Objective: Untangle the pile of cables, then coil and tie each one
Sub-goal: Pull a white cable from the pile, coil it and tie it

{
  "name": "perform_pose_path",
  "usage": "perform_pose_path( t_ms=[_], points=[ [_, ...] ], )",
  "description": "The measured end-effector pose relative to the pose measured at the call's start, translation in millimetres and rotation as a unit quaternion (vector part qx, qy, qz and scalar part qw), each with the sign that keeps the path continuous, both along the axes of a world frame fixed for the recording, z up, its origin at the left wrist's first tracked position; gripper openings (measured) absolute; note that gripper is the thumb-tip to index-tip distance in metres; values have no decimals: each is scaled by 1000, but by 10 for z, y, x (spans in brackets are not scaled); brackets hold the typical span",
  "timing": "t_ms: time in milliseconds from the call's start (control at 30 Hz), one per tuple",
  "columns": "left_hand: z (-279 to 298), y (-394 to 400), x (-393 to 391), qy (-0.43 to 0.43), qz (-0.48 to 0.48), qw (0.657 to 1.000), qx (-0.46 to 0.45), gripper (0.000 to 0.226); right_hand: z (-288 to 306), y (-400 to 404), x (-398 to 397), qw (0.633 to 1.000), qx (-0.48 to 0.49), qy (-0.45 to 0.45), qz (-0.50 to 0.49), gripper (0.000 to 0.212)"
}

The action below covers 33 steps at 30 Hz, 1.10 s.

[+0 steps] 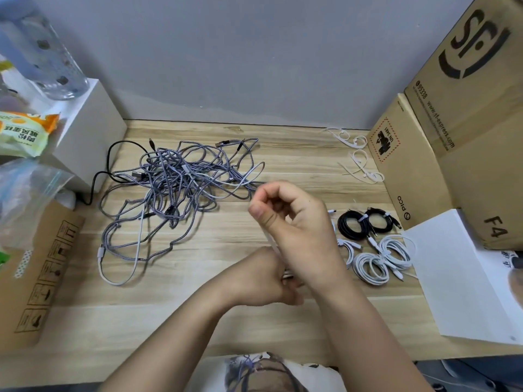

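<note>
My right hand (294, 222) pinches a pale cable (273, 244) running down to my left hand (268, 278), whose fingers curl round its lower end, while the tangled pile (175, 190) lies left on the table (254, 321).

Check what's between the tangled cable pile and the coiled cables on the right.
Head view: both hands, right hand above left hand, holding a white cable between tangled cable pile and coiled cables.

We see our left hand (266, 278) low, fingers curled tight. Our right hand (294, 222) sits just above it, crossing over, fingers curled and thumb pinching. Both bare arms reach forward, wrists touching.
</note>
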<state>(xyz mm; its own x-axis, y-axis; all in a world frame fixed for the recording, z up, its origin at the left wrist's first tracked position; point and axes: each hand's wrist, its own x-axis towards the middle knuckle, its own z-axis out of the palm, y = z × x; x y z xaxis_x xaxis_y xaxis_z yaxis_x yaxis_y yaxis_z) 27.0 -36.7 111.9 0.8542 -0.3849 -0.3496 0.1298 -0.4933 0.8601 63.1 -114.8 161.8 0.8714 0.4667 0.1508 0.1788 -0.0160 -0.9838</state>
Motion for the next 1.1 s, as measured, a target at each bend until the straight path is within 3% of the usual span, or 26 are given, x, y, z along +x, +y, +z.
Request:
perform_pose_path(
  t_ms=[33,133,267,433,533,600,733,767,867,933,1000,1100],
  points=[
    [-60,26,-2,20,17,999,-34,17,-21,-44,37,1000,15,12,-11,13],
    [-59,120,-3,75,76,988,-113,40,-141,-244,98,999,-5,51,-14,14],
    [-32,257,18,119,128,970,-167,33,-361,-454,86,988,-85,98,79,20],
    [-68,298,70,138,136,960,-203,31,-485,-525,105,986,-132,96,42,22],
    [-66,287,110,188,178,932,-253,18,-537,-561,147,983,-154,101,20,32],
    [-111,268,131,220,243,906,-268,37,-571,-574,159,980,-166,112,9,32],
    [-238,179,164,152,315,914,-207,58,-652,-586,190,972,-144,184,-17,23],
    [-280,163,180,130,322,918,-189,56,-671,-597,206,970,-142,198,-22,22],
    [-450,114,242,51,291,951,-91,19,-743,-652,278,962,-166,217,-26,18],
    [-614,60,290,-4,263,965,3,11,-844,-700,349,954,-208,213,-40,17],
    [-772,0,364,-1,263,963,51,8,-996,-747,438,941,-266,202,-61,11],
    [-975,-101,493,93,236,967,-25,22,-1269,-822,575,908,-368,179,-91,11]
  ],
)
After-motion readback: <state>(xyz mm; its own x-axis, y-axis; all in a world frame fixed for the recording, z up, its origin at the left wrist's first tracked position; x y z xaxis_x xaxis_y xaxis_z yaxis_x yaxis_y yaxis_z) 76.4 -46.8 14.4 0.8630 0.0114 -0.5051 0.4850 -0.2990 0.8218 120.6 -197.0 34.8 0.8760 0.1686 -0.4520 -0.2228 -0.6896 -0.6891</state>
